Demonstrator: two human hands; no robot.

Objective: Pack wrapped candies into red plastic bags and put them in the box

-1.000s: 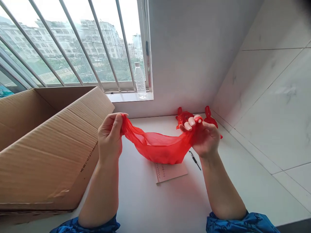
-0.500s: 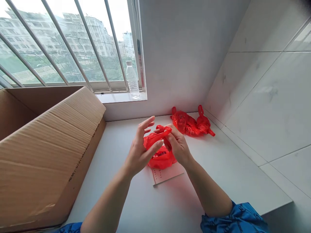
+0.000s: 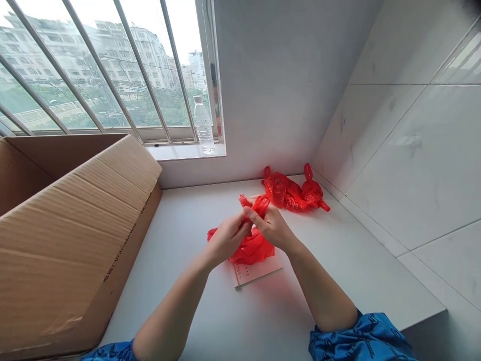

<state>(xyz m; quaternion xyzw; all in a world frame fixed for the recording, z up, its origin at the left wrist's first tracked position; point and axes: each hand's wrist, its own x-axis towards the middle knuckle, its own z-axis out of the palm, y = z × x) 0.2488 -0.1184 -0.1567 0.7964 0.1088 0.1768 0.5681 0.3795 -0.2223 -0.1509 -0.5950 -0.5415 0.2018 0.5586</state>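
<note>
A thin red plastic bag [image 3: 253,250] is bunched up between my two hands, above the white surface. My left hand [image 3: 228,236] is closed on the bag's gathered upper part from the left. From the right, my right hand [image 3: 273,225] grips the same part, its thumb pressed over the red plastic. Both sets of fingertips meet there and partly hide each other. Beneath the bag lies a flat pale card or booklet [image 3: 257,273] with rows of small dark marks; the bag covers its far part.
A second red plastic bag [image 3: 295,193], crumpled with its handles up, lies by the back wall. To the left stands a large open cardboard box [image 3: 86,225]. A clear bottle [image 3: 203,125] is on the sill of the barred window. Tiled wall [image 3: 421,165] bounds the right side.
My left hand, spread apart half a second ago, has closed on the bag's upper part beside my right hand. The bag is gathered more tightly and spreads further left below.
</note>
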